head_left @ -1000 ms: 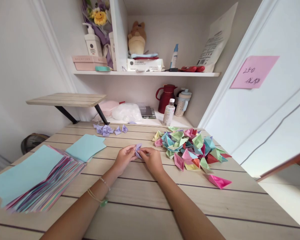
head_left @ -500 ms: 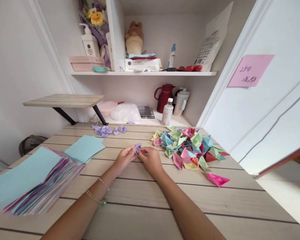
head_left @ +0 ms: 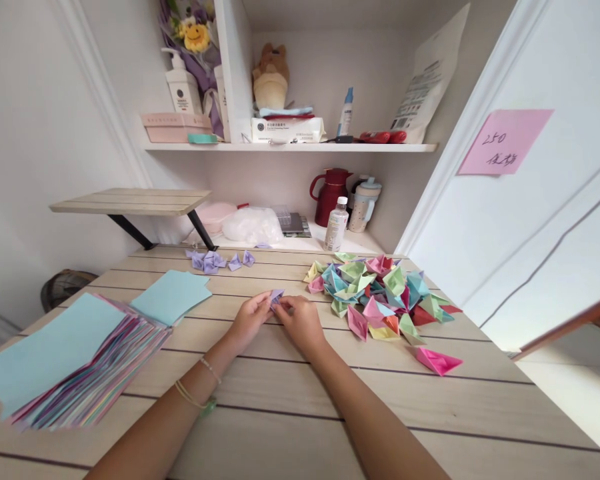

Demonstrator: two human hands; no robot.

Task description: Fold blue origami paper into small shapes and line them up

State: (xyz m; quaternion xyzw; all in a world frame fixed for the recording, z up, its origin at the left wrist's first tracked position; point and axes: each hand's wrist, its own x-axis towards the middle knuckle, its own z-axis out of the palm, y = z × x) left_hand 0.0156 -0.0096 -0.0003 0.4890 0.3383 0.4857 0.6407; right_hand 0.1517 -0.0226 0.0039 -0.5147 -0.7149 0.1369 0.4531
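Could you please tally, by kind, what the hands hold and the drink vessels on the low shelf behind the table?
Purple folded paper, pinched between left hand and right hand: 1
Red jug: 1
Clear bottle: 1
Lidded mug: 1
Total: 4

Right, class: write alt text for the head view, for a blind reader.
The left hand and right hand pinch a small purple paper fold at a wooden table. Colourful paper boats lie heaped to its right, stacked coloured sheets to its left.
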